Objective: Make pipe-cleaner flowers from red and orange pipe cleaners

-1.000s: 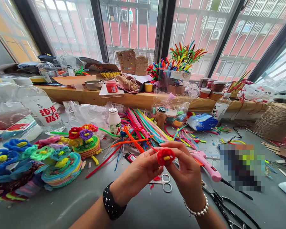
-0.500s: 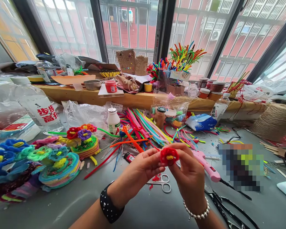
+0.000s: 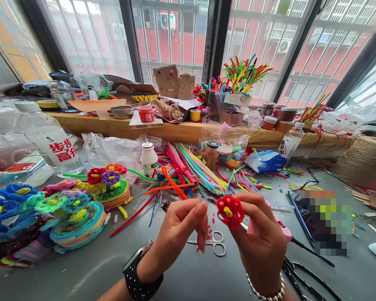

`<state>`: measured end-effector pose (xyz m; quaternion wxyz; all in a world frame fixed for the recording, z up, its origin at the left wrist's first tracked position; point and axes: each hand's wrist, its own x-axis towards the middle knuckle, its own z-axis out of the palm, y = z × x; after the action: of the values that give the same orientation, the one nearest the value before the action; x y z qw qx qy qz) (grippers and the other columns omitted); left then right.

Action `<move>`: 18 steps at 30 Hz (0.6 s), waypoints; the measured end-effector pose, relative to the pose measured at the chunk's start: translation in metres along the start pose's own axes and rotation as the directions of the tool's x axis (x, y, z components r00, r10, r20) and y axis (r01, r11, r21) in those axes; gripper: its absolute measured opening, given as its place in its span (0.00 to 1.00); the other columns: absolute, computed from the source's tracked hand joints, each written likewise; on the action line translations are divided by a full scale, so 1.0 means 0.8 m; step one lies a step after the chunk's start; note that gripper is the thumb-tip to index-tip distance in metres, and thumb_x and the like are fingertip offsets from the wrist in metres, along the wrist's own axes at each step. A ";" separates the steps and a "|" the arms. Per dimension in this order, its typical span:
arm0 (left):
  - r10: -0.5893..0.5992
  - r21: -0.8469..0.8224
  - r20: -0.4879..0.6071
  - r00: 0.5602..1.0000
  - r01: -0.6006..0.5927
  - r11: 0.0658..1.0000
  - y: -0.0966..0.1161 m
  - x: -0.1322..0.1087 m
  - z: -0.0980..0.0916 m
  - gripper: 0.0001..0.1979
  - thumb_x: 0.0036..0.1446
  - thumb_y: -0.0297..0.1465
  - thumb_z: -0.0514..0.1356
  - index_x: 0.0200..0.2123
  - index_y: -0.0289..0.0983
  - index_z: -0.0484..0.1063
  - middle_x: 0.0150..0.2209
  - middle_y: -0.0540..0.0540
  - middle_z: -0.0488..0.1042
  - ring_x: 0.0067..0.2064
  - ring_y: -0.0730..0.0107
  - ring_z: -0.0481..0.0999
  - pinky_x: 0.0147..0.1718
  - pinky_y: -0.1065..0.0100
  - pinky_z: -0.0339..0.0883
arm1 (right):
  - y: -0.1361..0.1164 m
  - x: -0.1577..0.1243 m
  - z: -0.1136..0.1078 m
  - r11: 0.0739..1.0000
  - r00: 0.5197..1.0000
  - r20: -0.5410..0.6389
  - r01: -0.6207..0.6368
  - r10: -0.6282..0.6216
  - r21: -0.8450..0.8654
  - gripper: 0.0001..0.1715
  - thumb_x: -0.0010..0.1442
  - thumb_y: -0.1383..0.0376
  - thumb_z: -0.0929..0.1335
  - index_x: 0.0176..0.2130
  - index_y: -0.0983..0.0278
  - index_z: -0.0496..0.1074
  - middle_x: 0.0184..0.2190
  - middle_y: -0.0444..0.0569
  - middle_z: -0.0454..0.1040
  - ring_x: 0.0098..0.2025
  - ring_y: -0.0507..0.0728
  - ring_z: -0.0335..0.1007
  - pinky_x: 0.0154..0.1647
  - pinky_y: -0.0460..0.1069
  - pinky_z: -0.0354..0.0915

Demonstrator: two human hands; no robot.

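One red flower (image 3: 230,212) is pinched between the thumb and fingers of the right hand (image 3: 261,236), held above the table (image 3: 90,271), well short of its far edge; whether anything is pinched by the curled left hand (image 3: 181,225) cannot be told. The petals seem to be under inspection; a light, uncrushing hold is called for next.
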<state>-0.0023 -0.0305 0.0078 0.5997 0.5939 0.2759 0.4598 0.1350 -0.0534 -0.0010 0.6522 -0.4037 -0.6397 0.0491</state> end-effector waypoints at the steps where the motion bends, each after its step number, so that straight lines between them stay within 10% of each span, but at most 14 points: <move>1: 0.000 0.010 0.010 1.000 0.000 1.000 -0.001 -0.001 0.000 0.21 0.49 0.44 0.51 0.14 0.36 0.64 0.09 0.51 0.63 0.15 0.75 0.62 0.21 0.70 0.56 | 0.000 0.000 0.000 1.000 1.000 0.000 0.006 -0.006 -0.003 0.09 0.48 0.72 0.67 0.32 0.60 0.69 0.29 0.46 0.67 0.32 0.54 0.62 0.31 0.52 0.61; 18: -0.044 0.003 0.002 0.999 0.044 0.999 -0.003 0.000 0.000 0.19 0.48 0.42 0.54 0.15 0.36 0.58 0.10 0.55 0.59 0.13 0.80 0.57 0.15 0.74 0.49 | -0.001 0.000 -0.003 0.985 0.992 0.050 0.124 -0.118 -0.124 0.09 0.49 0.72 0.66 0.32 0.60 0.68 0.29 0.46 0.68 0.33 0.55 0.63 0.30 0.52 0.61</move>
<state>-0.0020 -0.0299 0.0054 0.6090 0.5892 0.2890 0.4455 0.1368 -0.0546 -0.0002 0.6134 -0.4037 -0.6784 -0.0229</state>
